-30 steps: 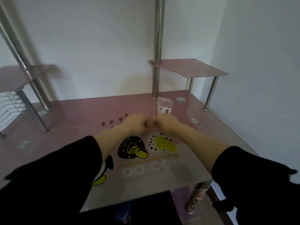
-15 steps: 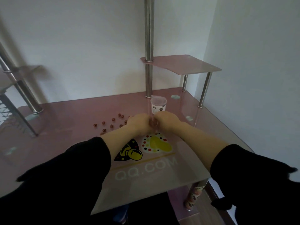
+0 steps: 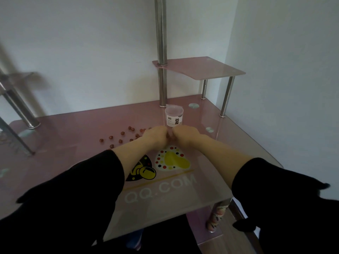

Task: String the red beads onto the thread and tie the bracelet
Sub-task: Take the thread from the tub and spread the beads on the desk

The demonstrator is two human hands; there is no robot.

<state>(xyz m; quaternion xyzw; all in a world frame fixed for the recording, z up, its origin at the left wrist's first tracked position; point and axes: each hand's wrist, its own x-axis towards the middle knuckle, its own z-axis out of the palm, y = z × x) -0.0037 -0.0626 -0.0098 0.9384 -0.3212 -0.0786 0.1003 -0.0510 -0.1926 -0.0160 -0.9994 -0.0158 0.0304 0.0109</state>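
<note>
The pink glass desk (image 3: 73, 125) fills the view. Its small upper shelf (image 3: 201, 70) stands on metal legs at the back right, beside the tall steel pole (image 3: 161, 43). Two black sleeves reach in with forearms bare. The left hand (image 3: 156, 135) and right hand (image 3: 185, 133) meet knuckle to knuckle over the middle of the desk, just in front of the clear plastic cup (image 3: 173, 117).

Both sets of fingers curl inward, away from the camera. Whether they pinch a bead, the thread or both cannot be told, and the thread itself is too fine to pick out. The red beads (image 3: 122, 133), about a dozen, lie scattered on the glass just left of the left hand, not yet strung.

Now the likely dangers. On slick glass, a nudged bead could roll toward the edge. A slack pinch could let the thread end slip and any strung beads slide off. The cup sits right behind the knuckles, so a careless wrist could knock it over.
</note>
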